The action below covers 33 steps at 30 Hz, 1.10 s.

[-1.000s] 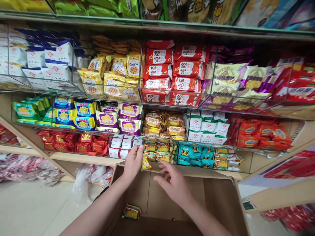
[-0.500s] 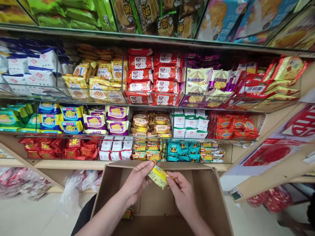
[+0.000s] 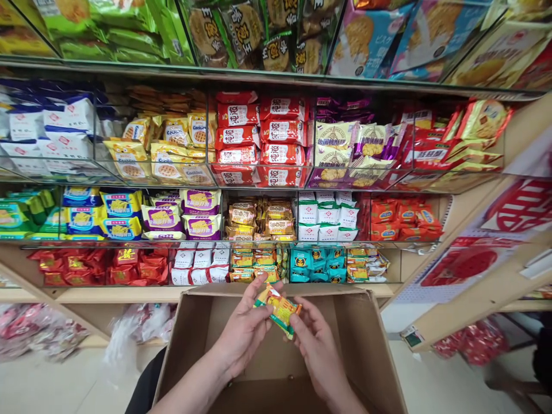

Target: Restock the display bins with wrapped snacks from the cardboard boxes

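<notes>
Yellow and green, the small snack packet [image 3: 279, 310] has flipped from its pale side within the last half second, so its orange-printed face now meets me, pinched by my left hand [image 3: 245, 329] and right hand [image 3: 318, 338] above the open cardboard box [image 3: 360, 339].

Even, fairly bright light falls on your fingers [image 3: 252, 292] and the packet [image 3: 281, 310] between them. Just below them, the carton [image 3: 357, 345] lies in soft shadow; above, the shelves [image 3: 276, 78] darken toward the back. Well out on either side of your fingers, shapes stretch and blur.
</notes>
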Each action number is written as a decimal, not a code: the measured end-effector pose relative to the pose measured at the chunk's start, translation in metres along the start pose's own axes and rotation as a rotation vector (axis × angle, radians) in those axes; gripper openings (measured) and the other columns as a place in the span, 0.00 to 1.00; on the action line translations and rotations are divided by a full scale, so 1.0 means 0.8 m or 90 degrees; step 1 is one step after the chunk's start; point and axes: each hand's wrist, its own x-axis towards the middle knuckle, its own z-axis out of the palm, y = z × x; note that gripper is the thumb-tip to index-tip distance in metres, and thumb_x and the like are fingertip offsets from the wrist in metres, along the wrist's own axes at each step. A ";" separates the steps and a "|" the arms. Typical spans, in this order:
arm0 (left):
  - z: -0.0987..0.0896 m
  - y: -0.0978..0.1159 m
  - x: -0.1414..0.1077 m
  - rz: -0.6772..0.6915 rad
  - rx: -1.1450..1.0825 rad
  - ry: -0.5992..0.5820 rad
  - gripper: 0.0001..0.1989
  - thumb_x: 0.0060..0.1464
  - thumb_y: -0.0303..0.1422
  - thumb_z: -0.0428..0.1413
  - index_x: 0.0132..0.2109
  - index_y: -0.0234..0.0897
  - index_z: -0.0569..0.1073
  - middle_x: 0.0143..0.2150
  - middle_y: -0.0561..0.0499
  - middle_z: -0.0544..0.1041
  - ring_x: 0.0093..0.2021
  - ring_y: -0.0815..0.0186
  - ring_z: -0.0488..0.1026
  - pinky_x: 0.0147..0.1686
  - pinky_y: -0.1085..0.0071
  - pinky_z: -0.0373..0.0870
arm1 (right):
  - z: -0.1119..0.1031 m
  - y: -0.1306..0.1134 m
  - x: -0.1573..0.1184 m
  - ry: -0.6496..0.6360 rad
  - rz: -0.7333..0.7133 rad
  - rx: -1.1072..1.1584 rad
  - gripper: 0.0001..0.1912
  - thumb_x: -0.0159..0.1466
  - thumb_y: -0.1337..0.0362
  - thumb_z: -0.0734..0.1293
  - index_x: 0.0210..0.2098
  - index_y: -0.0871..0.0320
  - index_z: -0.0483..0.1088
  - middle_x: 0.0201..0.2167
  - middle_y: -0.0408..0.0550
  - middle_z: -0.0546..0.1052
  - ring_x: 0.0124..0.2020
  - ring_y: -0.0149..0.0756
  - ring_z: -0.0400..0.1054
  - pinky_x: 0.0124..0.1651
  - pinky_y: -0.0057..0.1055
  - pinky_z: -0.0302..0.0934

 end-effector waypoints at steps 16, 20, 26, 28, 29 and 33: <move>-0.062 0.024 0.014 0.246 0.735 0.040 0.15 0.50 0.35 0.48 0.47 0.40 0.63 0.46 0.47 0.68 0.43 0.65 0.67 0.43 0.68 0.63 | -0.026 -0.004 0.037 0.011 -0.068 -0.093 0.16 0.53 0.61 0.65 0.38 0.59 0.61 0.36 0.48 0.72 0.35 0.33 0.66 0.37 0.33 0.63; -0.110 0.079 0.047 0.229 1.071 0.087 0.13 0.51 0.35 0.44 0.41 0.39 0.68 0.44 0.47 0.71 0.48 0.62 0.65 0.49 0.69 0.57 | -0.030 -0.016 0.085 0.022 -0.046 -0.167 0.21 0.53 0.59 0.64 0.44 0.59 0.57 0.41 0.52 0.70 0.37 0.36 0.67 0.36 0.35 0.65; -0.164 0.102 0.089 0.062 1.120 0.129 0.12 0.45 0.39 0.51 0.35 0.39 0.71 0.31 0.49 0.76 0.32 0.62 0.72 0.31 0.71 0.64 | -0.002 -0.016 0.164 -0.032 0.044 -0.330 0.10 0.50 0.66 0.63 0.33 0.61 0.63 0.31 0.48 0.73 0.32 0.36 0.69 0.29 0.29 0.65; -0.170 0.098 0.090 0.037 1.130 0.134 0.11 0.45 0.38 0.50 0.35 0.40 0.71 0.30 0.51 0.76 0.31 0.64 0.72 0.30 0.73 0.63 | 0.011 -0.002 0.185 -0.025 0.033 -0.380 0.09 0.51 0.67 0.62 0.32 0.61 0.64 0.29 0.47 0.74 0.31 0.35 0.69 0.30 0.29 0.64; -0.171 0.096 0.088 0.033 1.135 0.138 0.11 0.46 0.38 0.49 0.35 0.40 0.71 0.30 0.51 0.76 0.31 0.65 0.71 0.30 0.74 0.63 | 0.016 0.006 0.193 -0.016 0.019 -0.408 0.10 0.51 0.67 0.62 0.34 0.61 0.64 0.31 0.47 0.74 0.32 0.35 0.68 0.32 0.29 0.63; -0.173 0.092 0.080 0.034 1.159 0.157 0.11 0.49 0.38 0.46 0.35 0.42 0.71 0.32 0.51 0.76 0.33 0.65 0.71 0.30 0.74 0.62 | 0.033 0.039 0.218 0.017 -0.050 -0.533 0.14 0.51 0.67 0.62 0.38 0.60 0.65 0.36 0.50 0.72 0.39 0.39 0.66 0.42 0.33 0.57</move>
